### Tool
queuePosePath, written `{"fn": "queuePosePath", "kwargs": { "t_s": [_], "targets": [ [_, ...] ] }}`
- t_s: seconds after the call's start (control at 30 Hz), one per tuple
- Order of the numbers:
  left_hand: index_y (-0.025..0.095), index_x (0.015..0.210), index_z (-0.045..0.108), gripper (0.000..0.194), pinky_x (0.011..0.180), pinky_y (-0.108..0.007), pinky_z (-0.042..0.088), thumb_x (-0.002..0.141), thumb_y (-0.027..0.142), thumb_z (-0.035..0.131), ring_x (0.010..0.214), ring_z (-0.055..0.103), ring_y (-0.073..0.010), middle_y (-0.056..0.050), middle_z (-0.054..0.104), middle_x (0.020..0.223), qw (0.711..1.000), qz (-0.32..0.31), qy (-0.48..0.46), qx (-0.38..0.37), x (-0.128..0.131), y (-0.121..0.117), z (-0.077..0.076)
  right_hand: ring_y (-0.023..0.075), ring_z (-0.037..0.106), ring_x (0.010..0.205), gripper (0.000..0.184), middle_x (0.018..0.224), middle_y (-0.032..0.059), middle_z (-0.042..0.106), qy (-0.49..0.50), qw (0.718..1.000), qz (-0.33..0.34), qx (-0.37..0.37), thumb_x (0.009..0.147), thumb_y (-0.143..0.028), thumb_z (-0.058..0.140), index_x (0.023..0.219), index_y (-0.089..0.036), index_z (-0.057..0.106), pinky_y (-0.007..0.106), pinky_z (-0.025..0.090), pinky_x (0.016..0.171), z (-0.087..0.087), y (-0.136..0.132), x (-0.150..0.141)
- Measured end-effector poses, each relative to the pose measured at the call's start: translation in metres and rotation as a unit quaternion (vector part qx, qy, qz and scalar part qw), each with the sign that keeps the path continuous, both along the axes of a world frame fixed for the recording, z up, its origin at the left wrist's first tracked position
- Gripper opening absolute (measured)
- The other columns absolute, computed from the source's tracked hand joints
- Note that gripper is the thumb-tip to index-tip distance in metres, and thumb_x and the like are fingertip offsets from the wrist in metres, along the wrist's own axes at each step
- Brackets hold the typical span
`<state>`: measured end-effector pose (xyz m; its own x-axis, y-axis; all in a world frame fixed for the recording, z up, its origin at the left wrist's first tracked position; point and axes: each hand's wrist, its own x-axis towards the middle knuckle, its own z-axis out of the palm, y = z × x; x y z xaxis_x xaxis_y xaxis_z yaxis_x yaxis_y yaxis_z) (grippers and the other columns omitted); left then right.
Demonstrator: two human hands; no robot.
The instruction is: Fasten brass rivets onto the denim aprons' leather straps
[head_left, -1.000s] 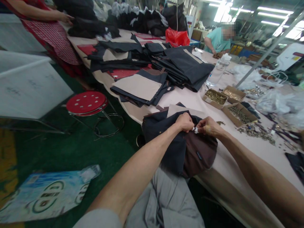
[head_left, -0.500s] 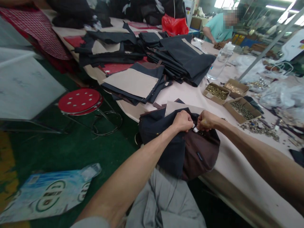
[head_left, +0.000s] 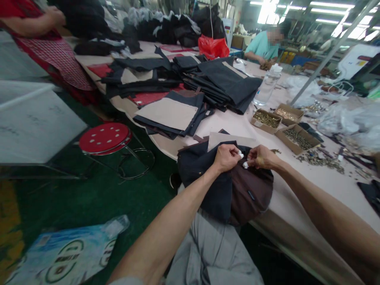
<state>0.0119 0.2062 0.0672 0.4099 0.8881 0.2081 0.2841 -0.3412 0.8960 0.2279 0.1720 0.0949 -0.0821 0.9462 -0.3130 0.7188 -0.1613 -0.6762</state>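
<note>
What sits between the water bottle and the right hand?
In the head view, a small cardboard box of metal bits, nearer the water bottle, then tabletop before the right hand.

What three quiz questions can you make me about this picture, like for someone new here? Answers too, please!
1. True or false: the stool stands on top of the table.
2. How many open cardboard boxes sit near the clear bottle? a) one b) three c) six
3. Fill the gap: the left hand and right hand are at a cloth item with dark blue and ____ parts.

Key: 1 false, it's on the green floor; 2 b; 3 brown.
</note>
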Motion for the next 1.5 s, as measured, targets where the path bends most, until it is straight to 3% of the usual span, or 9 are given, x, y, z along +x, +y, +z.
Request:
{"fn": "queuePosePath", "kwargs": {
  "t_s": [0.17,0.33,0.57,0.77,0.97,1.07,1.2,1.37,1.5],
  "targets": [
    [0.013,0.101,0.067,0.020,0.071,-0.024,0.052,0.084,0.023,0.067,0.064,0.059,-0.0128,-0.001,0.066,0.073,0.991,0.094,0.000,0.090,0.001,-0.015,-0.008,0.0211,0.064,0.074,0.046,0.091,0.0084,0.073,-0.105,0.948,-0.134,0.268,0.074,-0.051,0.077,0.106,-0.018,0.071,0.032,0.051,0.068,-0.022,-0.054,0.033],
    [0.012,0.123,0.054,0.037,0.085,-0.035,0.054,0.087,0.016,0.059,0.091,0.064,-0.0232,-0.010,0.064,0.096,0.936,0.165,0.089,0.298,0.002,-0.033,-0.018,0.0276,0.064,0.090,0.047,0.105,0.0132,0.070,-0.178,0.920,-0.126,0.325,0.083,-0.048,0.068,0.119,-0.016,0.065,0.039,0.052,0.083,-0.056,-0.075,0.039],
    [0.013,0.130,0.051,0.035,0.083,-0.034,0.053,0.095,0.015,0.050,0.100,0.065,-0.0253,-0.014,0.063,0.106,0.904,0.094,0.158,0.386,0.001,-0.047,-0.009,0.0276,0.062,0.091,0.028,0.098,0.0108,0.064,-0.118,0.886,-0.100,0.436,0.088,-0.022,0.050,0.113,-0.019,0.063,0.038,0.052,0.083,-0.060,-0.083,0.025],
    [0.016,0.148,0.046,0.063,0.115,-0.052,0.036,0.088,0.021,0.063,0.143,0.041,-0.0392,-0.022,0.048,0.149,0.855,0.101,0.307,0.406,0.011,-0.057,0.060,0.0260,0.061,0.094,0.040,0.106,0.0098,0.060,-0.043,0.846,-0.072,0.526,0.081,-0.010,0.051,0.118,-0.021,0.059,0.037,0.054,0.080,-0.050,-0.095,0.018],
    [0.018,0.107,0.069,0.034,0.082,-0.036,0.051,0.074,0.013,0.064,0.096,0.069,-0.0285,-0.011,0.072,0.103,0.846,0.023,0.446,0.292,0.003,-0.051,0.102,0.0256,0.060,0.091,0.040,0.101,0.0081,0.059,0.012,0.805,-0.063,0.590,0.078,-0.012,0.050,0.115,-0.021,0.058,0.039,0.053,0.079,-0.027,-0.097,0.008],
    [0.020,0.104,0.069,0.028,0.078,-0.035,0.049,0.078,0.014,0.059,0.097,0.069,-0.0275,-0.010,0.072,0.106,0.839,0.054,0.450,0.300,-0.011,-0.056,0.126,0.0227,0.058,0.079,0.030,0.090,0.0046,0.058,0.044,0.813,-0.076,0.575,0.085,-0.024,0.058,0.115,-0.022,0.058,0.036,0.051,0.071,-0.015,-0.105,0.002],
    [0.020,0.102,0.068,0.026,0.078,-0.036,0.047,0.079,0.016,0.057,0.098,0.069,-0.0289,-0.010,0.074,0.105,0.827,0.123,0.436,0.334,-0.026,-0.067,0.185,0.0191,0.058,0.070,0.043,0.089,0.0032,0.062,0.078,0.853,-0.067,0.511,0.083,-0.036,0.072,0.122,-0.022,0.058,0.033,0.050,0.065,-0.007,-0.125,-0.012],
    [0.022,0.099,0.070,0.025,0.080,-0.037,0.046,0.078,0.017,0.057,0.096,0.069,-0.0283,-0.009,0.075,0.098,0.809,0.213,0.371,0.403,-0.040,-0.080,0.266,0.0190,0.062,0.068,0.022,0.084,0.0025,0.067,0.069,0.885,-0.045,0.457,0.083,-0.026,0.066,0.104,-0.023,0.069,0.031,0.050,0.065,0.005,-0.138,-0.023],
    [0.020,0.096,0.069,0.021,0.084,-0.038,0.047,0.081,0.021,0.054,0.094,0.067,-0.0275,-0.010,0.072,0.094,0.800,0.256,0.259,0.477,-0.048,-0.093,0.307,0.0228,0.069,0.075,0.021,0.083,0.0034,0.074,0.086,0.877,-0.103,0.462,0.084,-0.023,0.060,0.098,-0.021,0.075,0.033,0.052,0.070,0.033,-0.124,-0.016]
  ]
}}
